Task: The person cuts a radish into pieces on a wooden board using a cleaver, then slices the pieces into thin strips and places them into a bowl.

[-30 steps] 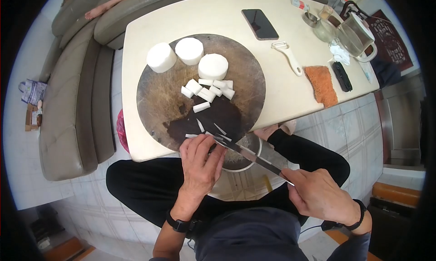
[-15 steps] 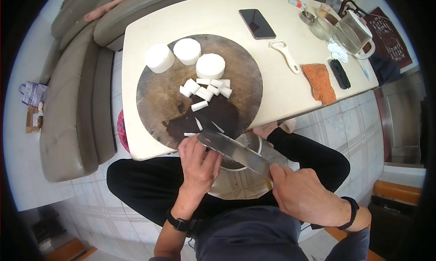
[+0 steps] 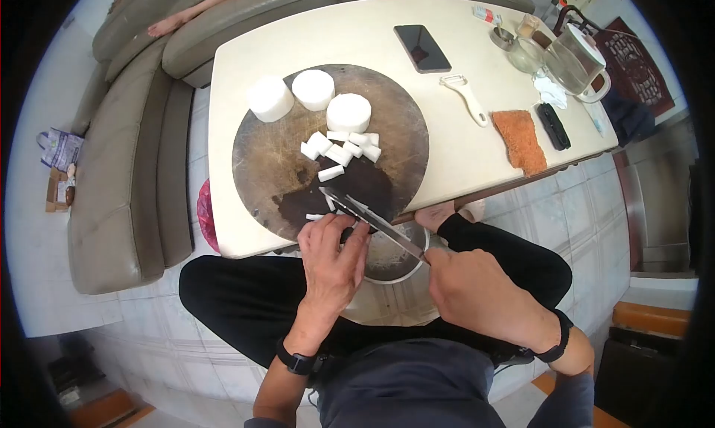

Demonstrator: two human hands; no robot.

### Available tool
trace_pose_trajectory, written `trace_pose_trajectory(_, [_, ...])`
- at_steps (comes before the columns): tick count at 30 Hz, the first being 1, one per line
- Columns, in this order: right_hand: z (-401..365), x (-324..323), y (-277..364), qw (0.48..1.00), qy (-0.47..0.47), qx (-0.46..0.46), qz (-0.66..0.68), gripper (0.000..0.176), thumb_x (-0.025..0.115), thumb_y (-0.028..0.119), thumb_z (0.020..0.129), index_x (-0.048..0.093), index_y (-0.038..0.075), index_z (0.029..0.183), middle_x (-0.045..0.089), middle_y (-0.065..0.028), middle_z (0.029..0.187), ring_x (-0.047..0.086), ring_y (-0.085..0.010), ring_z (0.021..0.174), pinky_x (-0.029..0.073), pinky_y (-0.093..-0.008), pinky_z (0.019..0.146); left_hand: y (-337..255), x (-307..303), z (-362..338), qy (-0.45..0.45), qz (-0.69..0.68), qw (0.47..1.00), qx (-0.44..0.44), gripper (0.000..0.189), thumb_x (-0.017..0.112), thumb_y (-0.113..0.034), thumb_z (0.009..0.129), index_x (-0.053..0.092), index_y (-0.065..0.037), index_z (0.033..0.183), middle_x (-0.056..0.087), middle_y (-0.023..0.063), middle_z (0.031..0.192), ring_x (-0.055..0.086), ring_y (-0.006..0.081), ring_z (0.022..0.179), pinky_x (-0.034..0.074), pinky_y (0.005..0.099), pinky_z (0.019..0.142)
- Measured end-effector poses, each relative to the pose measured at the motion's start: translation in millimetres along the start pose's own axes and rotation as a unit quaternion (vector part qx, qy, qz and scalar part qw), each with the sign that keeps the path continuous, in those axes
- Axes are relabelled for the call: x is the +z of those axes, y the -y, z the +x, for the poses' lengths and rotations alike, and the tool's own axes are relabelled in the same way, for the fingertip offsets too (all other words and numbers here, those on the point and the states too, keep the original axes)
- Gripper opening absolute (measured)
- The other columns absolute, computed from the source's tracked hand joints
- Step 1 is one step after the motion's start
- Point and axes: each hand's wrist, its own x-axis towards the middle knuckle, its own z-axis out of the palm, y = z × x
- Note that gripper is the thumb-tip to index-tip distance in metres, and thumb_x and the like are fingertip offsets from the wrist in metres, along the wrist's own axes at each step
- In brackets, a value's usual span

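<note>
In the head view my right hand is closed round the handle of a kitchen knife. Its blade slants over the near part of a round wooden chopping board, with the tip by thin white slivers. My left hand is at the board's near edge, fingers bent and pressed together beside the blade; whatever lies under them is hidden. Cut chunks of white radish are gathered mid-board, over a dark wet patch. Beyond them stand three thick radish rounds.
A pale table carries a phone, a peeler, an orange cloth, a black case and a jug. Below the table edge, between my knees, is a round basin. Another person's leg rests on the sofa.
The knife has swung to a steeper, more edge-on angle, its tip further over the board. My right hand has moved slightly left and up. My left hand stays at the board's edge.
</note>
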Motion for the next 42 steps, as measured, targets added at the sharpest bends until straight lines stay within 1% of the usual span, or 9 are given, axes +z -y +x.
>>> trace_pose_trajectory(5, [1.0, -5.1, -1.7, 0.999, 0.025, 0.023, 0.037, 0.012, 0.058, 0.006, 0.084, 0.052, -0.003, 0.087, 0.061, -0.0202, 0.068, 0.064, -0.0395, 0.062, 0.05, -0.0464, 0.056, -1.3, -1.1, 2.0, 0.01, 0.006, 1.0, -0.013, 0.035, 0.076, -0.004, 0.072, 0.067, -0.002, 0.106, 0.056, 0.0109, 0.104, 0.055, 0.0296, 0.102, 0.04, 0.0436, 0.088])
trace_pose_trajectory(8, [-0.7, -8.4, -10.7, 0.998, 0.008, 0.002, 0.064, 0.012, 0.058, 0.006, 0.085, 0.052, -0.003, 0.089, 0.06, -0.0198, 0.068, 0.062, -0.0399, 0.063, 0.049, -0.0459, 0.056, 0.6, -1.9, 2.9, 0.011, -0.005, 1.0, -0.019, 0.036, 0.076, -0.004, 0.072, 0.067, -0.001, 0.106, 0.056, 0.0109, 0.103, 0.055, 0.0296, 0.101, 0.04, 0.0433, 0.087])
trace_pose_trajectory(12, [-5.7, -13.7, -13.0, 0.998, 0.034, 0.003, 0.059, 0.012, 0.058, 0.006, 0.085, 0.052, -0.003, 0.09, 0.06, -0.0192, 0.067, 0.061, -0.04, 0.063, 0.048, -0.0456, 0.055, 1.2, -3.6, 5.1, 0.014, -0.023, 0.999, -0.02, 0.036, 0.076, -0.005, 0.072, 0.066, -0.001, 0.106, 0.056, 0.0113, 0.102, 0.055, 0.0297, 0.1, 0.04, 0.0433, 0.087])
trace_pose_trajectory(17, [-5.6, -14.3, -3.9, 0.995, 0.054, 0.039, 0.072, 0.012, 0.058, 0.005, 0.084, 0.051, -0.003, 0.088, 0.057, -0.0196, 0.062, 0.061, -0.0403, 0.059, 0.048, -0.0462, 0.054, 1.2, -3.9, 7.7, 0.021, -0.017, 0.999, -0.023, 0.034, 0.076, -0.005, 0.072, 0.066, -0.001, 0.105, 0.056, 0.0114, 0.102, 0.055, 0.03, 0.1, 0.04, 0.0434, 0.086])
trace_pose_trajectory(20, [1.4, -3.2, 0.0, 0.998, 0.03, 0.007, 0.047, 0.012, 0.059, 0.005, 0.083, 0.051, -0.003, 0.085, 0.057, -0.0197, 0.06, 0.061, -0.0396, 0.056, 0.049, -0.0467, 0.054, -0.7, -6.6, 10.5, 0.027, -0.021, 0.999, -0.022, 0.033, 0.076, -0.005, 0.072, 0.066, -0.001, 0.103, 0.056, 0.0112, 0.102, 0.055, 0.0302, 0.1, 0.04, 0.0434, 0.086])
trace_pose_trajectory(26, [10.6, 0.0, 5.0, 0.998, -0.021, -0.001, 0.056, 0.012, 0.06, 0.005, 0.082, 0.051, -0.003, 0.08, 0.057, -0.0193, 0.059, 0.063, -0.0385, 0.057, 0.049, -0.0444, 0.052, -0.2, -5.8, 9.7, 0.027, -0.021, 0.999, -0.021, 0.032, 0.077, -0.003, 0.07, 0.065, -0.002, 0.1, 0.056, 0.0114, 0.102, 0.055, 0.0315, 0.1, 0.04, 0.0433, 0.085])
trace_pose_trajectory(31, [-4.6, -10.2, 3.0, 0.999, 0.009, 0.022, 0.046, 0.014, 0.06, 0.006, 0.083, 0.051, -0.004, 0.081, 0.055, -0.0195, 0.056, 0.062, -0.0386, 0.055, 0.048, -0.0443, 0.051, 0.1, -6.2, 10.6, 0.02, -0.022, 0.999, -0.014, 0.033, 0.077, -0.002, 0.069, 0.066, -0.003, 0.1, 0.057, 0.0113, 0.102, 0.055, 0.0318, 0.1, 0.04, 0.043, 0.085])
trace_pose_trajectory(33, [-8.8, -13.2, 4.0, 0.999, 0.007, 0.026, 0.047, 0.014, 0.059, 0.006, 0.084, 0.05, -0.004, 0.081, 0.055, -0.02, 0.055, 0.061, -0.0387, 0.055, 0.048, -0.0446, 0.051, 1.8, -5.5, 9.4, 0.029, -0.011, 1.0, -0.005, 0.034, 0.076, -0.005, 0.073, 0.065, 0.0, 0.105, 0.055, 0.0112, 0.102, 0.055, 0.0297, 0.101, 0.04, 0.0428, 0.086])
trace_pose_trajectory(42, [-20.9, -14.1, 6.6, 0.982, 0.037, 0.08, 0.165, 0.014, 0.056, 0.005, 0.086, 0.051, -0.008, 0.087, 0.052, -0.0244, 0.055, 0.055, -0.0434, 0.053, 0.042, -0.049, 0.05, -2.3, -4.0, 9.5, 0.019, -0.013, 0.999, -0.024, 0.037, 0.077, -0.003, 0.071, 0.066, -0.002, 0.106, 0.057, 0.0098, 0.101, 0.055, 0.0295, 0.097, 0.04, 0.0421, 0.084])
